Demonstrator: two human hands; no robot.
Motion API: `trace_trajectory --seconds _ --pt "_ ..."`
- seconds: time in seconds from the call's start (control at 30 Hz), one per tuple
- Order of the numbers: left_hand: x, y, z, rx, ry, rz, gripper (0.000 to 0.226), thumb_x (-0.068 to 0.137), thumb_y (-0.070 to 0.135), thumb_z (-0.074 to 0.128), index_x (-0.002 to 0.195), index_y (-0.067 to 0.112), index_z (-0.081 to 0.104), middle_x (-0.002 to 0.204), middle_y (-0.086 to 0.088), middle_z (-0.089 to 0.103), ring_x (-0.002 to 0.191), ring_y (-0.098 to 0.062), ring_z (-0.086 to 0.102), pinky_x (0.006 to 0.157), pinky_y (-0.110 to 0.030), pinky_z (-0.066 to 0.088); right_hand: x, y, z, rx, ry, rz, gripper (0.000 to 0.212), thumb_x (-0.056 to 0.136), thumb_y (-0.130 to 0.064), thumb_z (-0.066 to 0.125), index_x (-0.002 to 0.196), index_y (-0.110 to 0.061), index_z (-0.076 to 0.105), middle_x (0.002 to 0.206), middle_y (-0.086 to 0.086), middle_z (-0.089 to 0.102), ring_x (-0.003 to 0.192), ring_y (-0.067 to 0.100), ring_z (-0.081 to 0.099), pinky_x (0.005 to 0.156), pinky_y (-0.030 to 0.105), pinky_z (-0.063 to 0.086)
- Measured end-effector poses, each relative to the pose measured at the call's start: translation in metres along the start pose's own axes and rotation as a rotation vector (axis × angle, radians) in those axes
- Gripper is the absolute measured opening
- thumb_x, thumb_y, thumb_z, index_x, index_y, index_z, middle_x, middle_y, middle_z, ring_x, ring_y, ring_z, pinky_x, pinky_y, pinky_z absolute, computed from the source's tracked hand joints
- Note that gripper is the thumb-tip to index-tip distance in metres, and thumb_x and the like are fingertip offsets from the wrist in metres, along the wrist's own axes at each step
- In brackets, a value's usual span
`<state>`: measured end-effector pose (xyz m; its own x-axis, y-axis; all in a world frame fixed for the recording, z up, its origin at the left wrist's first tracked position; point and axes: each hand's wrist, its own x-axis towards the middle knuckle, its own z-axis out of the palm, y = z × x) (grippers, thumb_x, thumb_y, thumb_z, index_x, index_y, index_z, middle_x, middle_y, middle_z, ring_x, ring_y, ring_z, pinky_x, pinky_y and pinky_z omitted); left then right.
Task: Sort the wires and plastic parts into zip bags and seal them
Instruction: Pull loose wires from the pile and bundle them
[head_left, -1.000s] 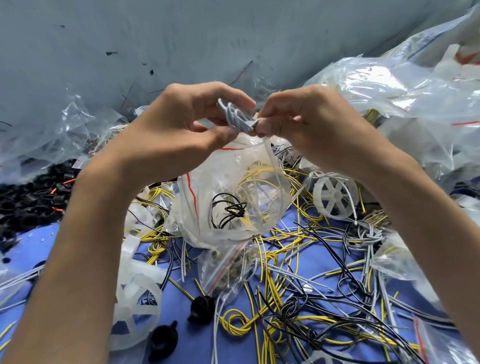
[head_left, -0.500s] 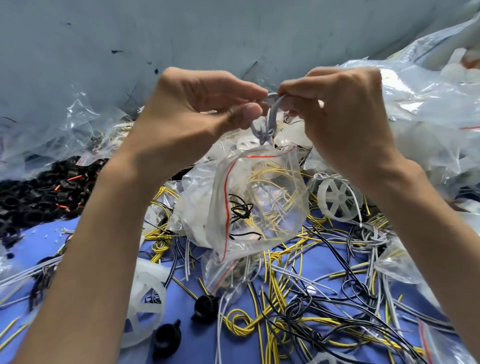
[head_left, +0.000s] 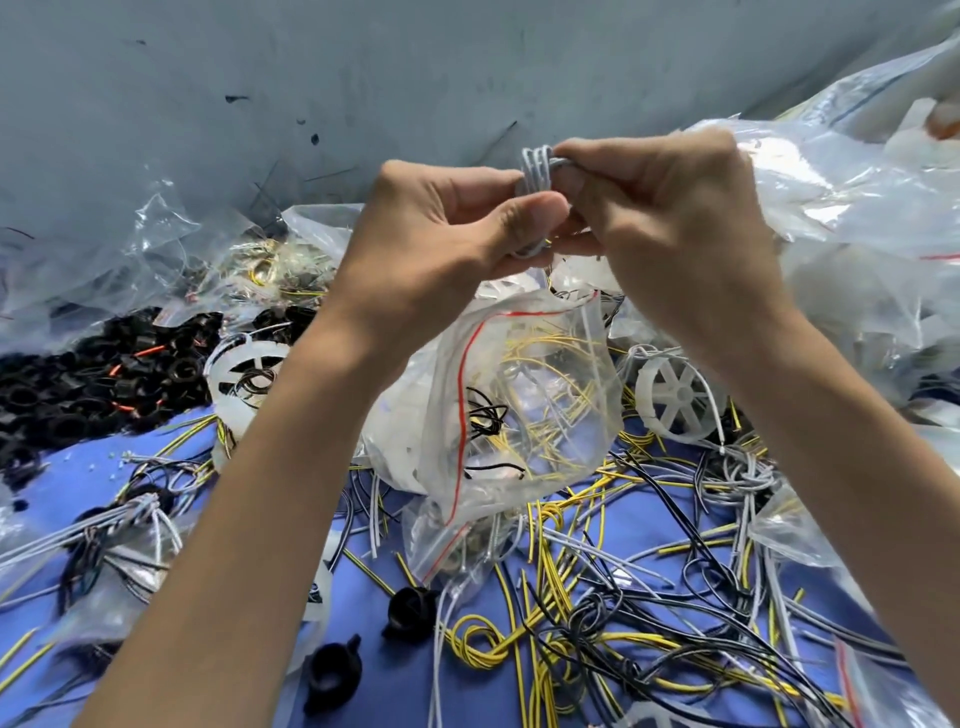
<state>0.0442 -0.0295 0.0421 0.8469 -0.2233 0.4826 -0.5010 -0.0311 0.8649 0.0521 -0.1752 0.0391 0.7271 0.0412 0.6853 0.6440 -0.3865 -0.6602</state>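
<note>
The grey wire coil (head_left: 537, 169) is pinched between my left grip (head_left: 452, 234) and right grip (head_left: 665, 218), both curled tight on it, raised over the open mouth of the zip bag (head_left: 524, 415). I judge it light and springy, apt to unwind, so it is best pinched across all its loops. The bag, thin and slippery, hangs just below; which fingers carry it I cannot tell. One coil, one open bag. On the blue bench (head_left: 72, 467) I count two plain white spoked wheels (head_left: 675, 389), two black knobs (head_left: 410, 608), and loose wires (head_left: 571, 649) beyond counting.

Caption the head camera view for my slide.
Left hand and right hand pinch a grey wire coil above a zip bag holding yellow wires.
</note>
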Motion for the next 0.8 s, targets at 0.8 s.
trace_trajectory --seconds 0.8 --pt "-0.01 0.027 -0.019 0.923 -0.392 -0.164 0.072 0.051 0.087 0.052 0.101 0.036 0.049 0.1 0.026 0.063 0.088 0.015 0.058 0.086 -0.028 0.053 0.002 -0.008 -0.02 0.088 -0.031 0.043 0.014 0.084 -0.015 0.069 0.091 -0.027 0.072 0.079 -0.005 0.073 0.065 0.002 0.057 0.056 0.016 0.046"
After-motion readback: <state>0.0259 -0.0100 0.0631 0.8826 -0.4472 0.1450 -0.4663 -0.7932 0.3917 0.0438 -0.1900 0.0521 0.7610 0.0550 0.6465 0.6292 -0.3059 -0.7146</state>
